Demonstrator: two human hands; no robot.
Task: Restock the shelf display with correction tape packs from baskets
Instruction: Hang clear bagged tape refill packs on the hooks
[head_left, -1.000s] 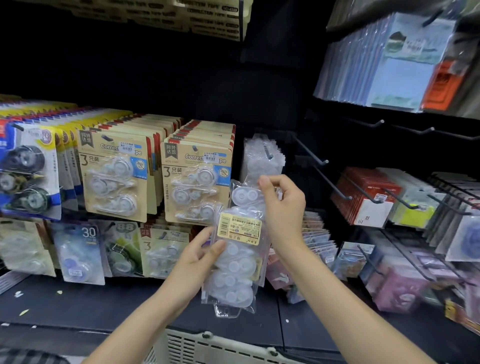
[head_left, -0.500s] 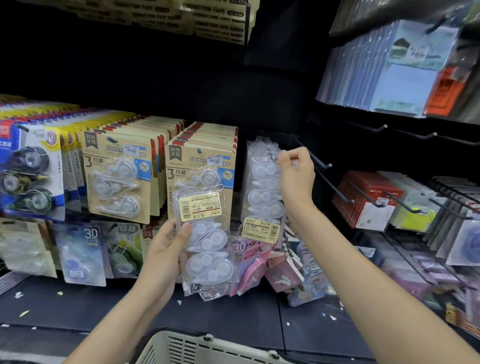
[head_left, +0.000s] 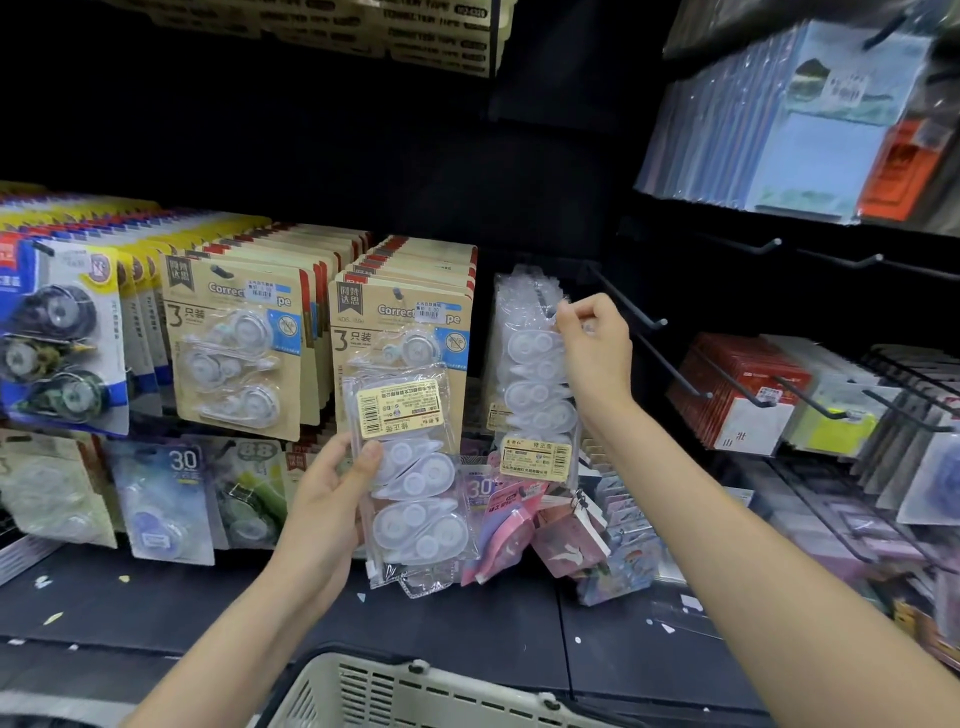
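Centrally, the left hand grips a glossy clear plastic pack of white oval correction tapes. Right of it, the right hand pinches the top of a matching crinkly pack hanging at a black metal peg. Below lies a dusty dark shelf, and a pale slatted plastic basket sits at the bottom edge.

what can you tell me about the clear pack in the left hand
The clear pack is a see-through plastic bag of white correction tape dispensers stacked in a column, with a yellow barcode label near its top, printed upside down. It is held upright in front of the kraft-card packs, gripped along its left edge by the left hand.
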